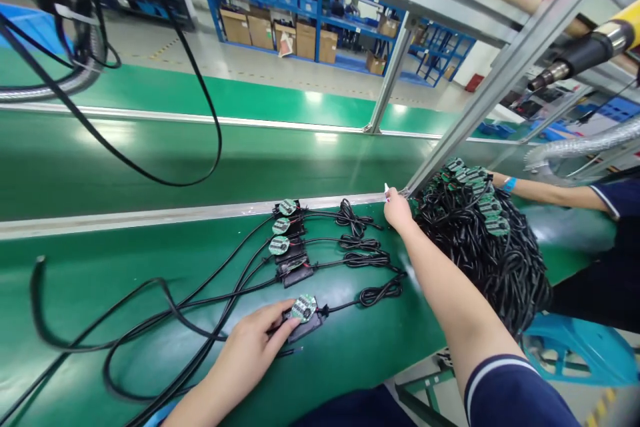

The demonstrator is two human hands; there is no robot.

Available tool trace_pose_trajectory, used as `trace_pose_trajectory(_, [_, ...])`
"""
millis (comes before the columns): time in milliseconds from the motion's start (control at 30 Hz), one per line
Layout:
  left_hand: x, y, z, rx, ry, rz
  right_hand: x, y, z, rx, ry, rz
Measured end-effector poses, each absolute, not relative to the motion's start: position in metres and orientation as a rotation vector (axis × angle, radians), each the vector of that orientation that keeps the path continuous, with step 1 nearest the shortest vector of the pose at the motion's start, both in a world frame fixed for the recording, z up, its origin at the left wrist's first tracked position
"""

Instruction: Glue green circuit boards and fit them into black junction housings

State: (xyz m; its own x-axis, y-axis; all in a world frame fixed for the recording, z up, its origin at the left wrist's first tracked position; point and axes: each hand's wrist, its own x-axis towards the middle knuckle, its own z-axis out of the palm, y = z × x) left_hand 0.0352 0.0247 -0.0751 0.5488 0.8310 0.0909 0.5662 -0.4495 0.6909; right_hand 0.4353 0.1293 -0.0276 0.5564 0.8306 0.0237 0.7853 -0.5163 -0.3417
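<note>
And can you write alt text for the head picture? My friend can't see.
A person's left hand holds a green circuit board over a green worktop, while the right hand holds a small white-tipped item. A big heap of black cables sits to the right.

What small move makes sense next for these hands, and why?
Perhaps bring the right hand, with its small white-tipped item, toward the round green circuit board: the left hand holds that board, while the right hand is out near the slanted silver metal post.

Bright light, white glare on the green surface (280, 157), edges stretched
</note>
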Motion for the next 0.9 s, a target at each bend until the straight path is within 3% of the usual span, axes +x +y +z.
trace_pose_trajectory(167, [0.034,0.019,-0.068,2.187,1.075,0.474,0.407,0.086,-0.019,-2.102,-1.295,0.341])
trace_pose_trajectory(300, [0.032,0.017,-0.061,2.15,1.044,0.394,0.37,0.023,-0.003,-1.466,-1.062,0.81])
trace_pose_trajectory(500, [0.028,0.023,-0.053,2.115,1.001,0.35,0.317,-0.045,0.014,-1.183,-1.061,1.089])
trace_pose_trajectory(600, [0.027,0.024,-0.058,2.061,1.01,0.416,0.299,-0.052,0.007,-1.146,-1.067,1.097])
trace_pose_trajectory(900, [0.018,0.019,-0.066,2.133,0.928,0.502,0.27,-0.042,-0.017,-1.232,-0.892,0.672])
